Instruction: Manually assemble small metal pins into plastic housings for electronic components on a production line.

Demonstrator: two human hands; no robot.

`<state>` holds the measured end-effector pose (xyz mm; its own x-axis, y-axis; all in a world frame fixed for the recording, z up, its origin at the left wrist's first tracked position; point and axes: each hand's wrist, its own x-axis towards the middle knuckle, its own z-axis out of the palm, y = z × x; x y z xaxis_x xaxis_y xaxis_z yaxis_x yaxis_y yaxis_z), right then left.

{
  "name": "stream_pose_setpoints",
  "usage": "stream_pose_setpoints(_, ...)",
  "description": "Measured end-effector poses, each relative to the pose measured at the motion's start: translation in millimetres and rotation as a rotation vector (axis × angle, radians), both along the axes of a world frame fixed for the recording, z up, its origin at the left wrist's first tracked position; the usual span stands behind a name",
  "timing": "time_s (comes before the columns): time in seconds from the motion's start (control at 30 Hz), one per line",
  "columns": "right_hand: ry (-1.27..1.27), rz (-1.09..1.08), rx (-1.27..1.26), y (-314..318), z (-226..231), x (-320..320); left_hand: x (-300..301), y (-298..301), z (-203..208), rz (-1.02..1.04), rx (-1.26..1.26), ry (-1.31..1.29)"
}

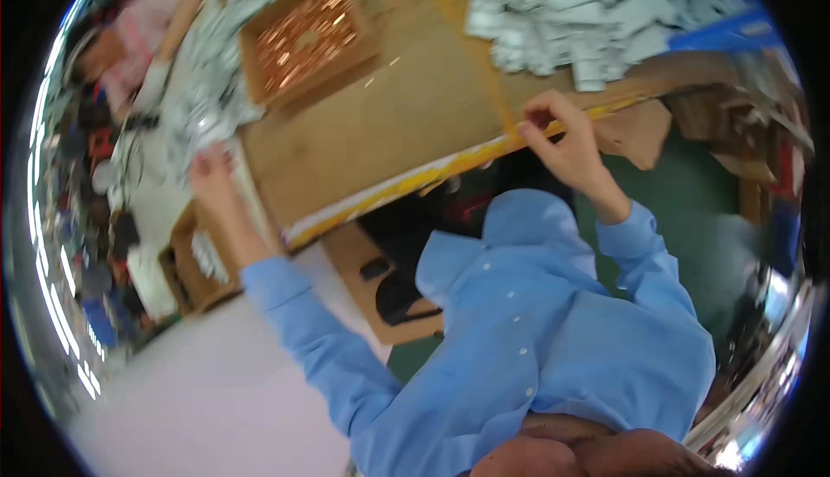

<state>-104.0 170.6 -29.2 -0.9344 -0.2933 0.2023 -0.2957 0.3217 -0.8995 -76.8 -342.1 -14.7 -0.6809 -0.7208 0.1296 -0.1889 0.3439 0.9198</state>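
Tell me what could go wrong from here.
The left hand, blurred, is at a loose heap of silvery-white pieces; a careless pull might slide some off.
The right hand is at the yellow-striped table edge; anything small in its grip, which I can't make out, might fall.
The open brown cardboard box of shiny copper-coloured pieces could spill if bumped.

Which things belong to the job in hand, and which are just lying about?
Likely the job:
left grey pile, by the left hand
table edge, by the right hand
right grey pile
copper pieces, boxed

Probably just lying about:
blue object, upper right
brown carton, at right
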Motion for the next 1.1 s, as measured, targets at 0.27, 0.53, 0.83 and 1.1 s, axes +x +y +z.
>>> stream_pose_setpoints(0.27, 0.261, -0.335, 0.379, 82.9, -6.0, -14.3, -115.4, -141.9, -20.0, 0.274, -0.197, -0.009)
stream_pose_setpoints(0.53, 0.214, -0.308, 0.610, 90.3, -21.6, -36.3, -69.2, -47.2, -27.7, 0.216, -0.154, 0.273)
stream_pose_setpoints(0.83, 0.225, -0.237, 0.669, 75.1, -23.0, -40.3, 84.5, 171.7, -10.4, 0.082, 0.142, 0.223)
stream_pose_setpoints(1.1, 0.194, -0.208, 0.608, 50.0, 11.4, -15.3, 112.3, 250.0, -33.0, -0.157, 0.564, 0.197)
